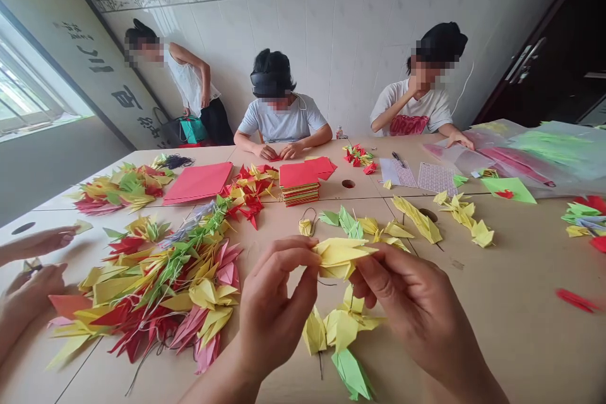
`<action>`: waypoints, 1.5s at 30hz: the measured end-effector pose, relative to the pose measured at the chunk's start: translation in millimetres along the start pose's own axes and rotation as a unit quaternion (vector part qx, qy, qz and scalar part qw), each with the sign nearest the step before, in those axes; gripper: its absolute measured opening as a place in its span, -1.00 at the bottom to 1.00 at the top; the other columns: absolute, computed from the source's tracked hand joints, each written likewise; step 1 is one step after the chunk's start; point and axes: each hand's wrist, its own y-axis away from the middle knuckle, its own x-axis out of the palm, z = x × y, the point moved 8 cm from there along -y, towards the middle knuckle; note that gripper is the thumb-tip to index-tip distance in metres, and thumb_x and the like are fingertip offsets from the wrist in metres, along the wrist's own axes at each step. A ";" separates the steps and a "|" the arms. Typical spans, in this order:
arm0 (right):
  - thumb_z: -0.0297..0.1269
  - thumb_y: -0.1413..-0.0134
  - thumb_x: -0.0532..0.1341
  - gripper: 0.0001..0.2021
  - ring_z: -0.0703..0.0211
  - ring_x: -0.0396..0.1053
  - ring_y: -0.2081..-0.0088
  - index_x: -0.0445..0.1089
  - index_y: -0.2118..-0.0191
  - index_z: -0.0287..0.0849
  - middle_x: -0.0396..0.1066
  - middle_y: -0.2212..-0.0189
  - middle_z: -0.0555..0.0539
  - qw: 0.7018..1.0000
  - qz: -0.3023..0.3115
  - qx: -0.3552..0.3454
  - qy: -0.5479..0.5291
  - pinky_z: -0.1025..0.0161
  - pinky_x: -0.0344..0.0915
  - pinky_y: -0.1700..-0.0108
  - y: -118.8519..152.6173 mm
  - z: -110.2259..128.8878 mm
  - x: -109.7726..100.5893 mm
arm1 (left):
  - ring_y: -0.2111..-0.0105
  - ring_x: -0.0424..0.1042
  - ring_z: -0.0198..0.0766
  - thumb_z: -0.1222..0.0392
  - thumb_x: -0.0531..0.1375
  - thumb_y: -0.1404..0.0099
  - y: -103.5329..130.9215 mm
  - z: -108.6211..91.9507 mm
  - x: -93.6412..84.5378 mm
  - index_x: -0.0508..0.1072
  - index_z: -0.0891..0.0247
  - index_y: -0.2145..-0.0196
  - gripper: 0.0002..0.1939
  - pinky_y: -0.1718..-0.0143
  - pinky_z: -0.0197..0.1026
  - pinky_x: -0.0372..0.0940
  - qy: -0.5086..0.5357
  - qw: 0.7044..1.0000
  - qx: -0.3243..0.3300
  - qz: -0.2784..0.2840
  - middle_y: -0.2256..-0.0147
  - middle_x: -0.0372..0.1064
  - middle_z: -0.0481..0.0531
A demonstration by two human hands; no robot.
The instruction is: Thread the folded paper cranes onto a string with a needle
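Note:
A yellow folded-paper crane (338,257) is held up over the table between both hands. My left hand (279,300) pinches its left end between thumb and fingers. At the other end, my right hand (411,303) grips the pointed tip, its fingers partly hidden behind the thumb. Just below lie yellow folded cranes (343,326) with dark thread showing, and a green folded piece (351,374) nearest me. Beyond the hands are more green (350,222) and yellow folded pieces (416,218). To the left spreads a large heap of colourful strung cranes (142,303).
Another person's hands (35,284) work at the left edge. Across the table are a seated person (284,117), another at right (411,101) and one standing (189,82). Red sheets (199,183), a stack of paper squares (299,186) and plastic bags (553,145) lie there.

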 end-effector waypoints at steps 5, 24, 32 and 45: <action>-0.24 -0.23 0.14 -0.85 0.33 0.30 0.57 0.38 0.36 -0.09 0.37 0.59 0.10 0.998 -0.031 -0.045 0.008 0.43 0.27 0.52 -2.1 4.4 -2.1 | 0.02 0.33 -0.19 0.46 0.13 -0.28 0.4 4.6 9.1 0.38 0.16 0.16 -0.75 -0.01 -0.14 0.26 0.008 0.998 -0.035 0.043 0.18 0.36 0.03; -0.32 -0.19 0.18 -0.85 0.34 0.29 0.58 0.35 0.42 -0.12 0.33 0.60 0.08 0.998 -0.028 -0.045 -0.028 0.42 0.27 0.53 1.8 2.9 2.9 | 0.40 0.24 -0.43 0.17 0.27 -0.24 6.2 41.8 11.5 0.45 0.23 0.34 -0.91 0.35 -0.44 0.19 0.354 0.867 -0.350 -0.003 0.43 0.31 -0.09; -0.25 -0.21 0.20 -0.86 0.38 0.35 0.53 0.44 0.37 -0.09 0.42 0.56 0.05 0.946 0.029 0.049 -0.319 0.48 0.31 0.52 2.3 -17.3 9.4 | 0.46 0.33 -0.45 0.26 0.30 -0.20 7.7 37.1 23.6 0.46 0.26 0.36 -0.93 0.43 -0.45 0.24 0.445 0.819 -0.361 0.027 0.43 0.36 -0.07; -0.20 -0.18 0.22 -0.83 0.31 0.33 0.52 0.44 0.39 -0.14 0.38 0.57 0.02 0.958 0.073 0.098 -0.260 0.39 0.33 0.50 3.9 -17.0 16.2 | 0.38 0.35 -0.39 0.25 0.28 -0.23 9.3 29.1 19.3 0.41 0.14 0.21 -0.82 0.39 -0.40 0.26 0.261 0.907 -0.318 0.082 0.31 0.40 -0.05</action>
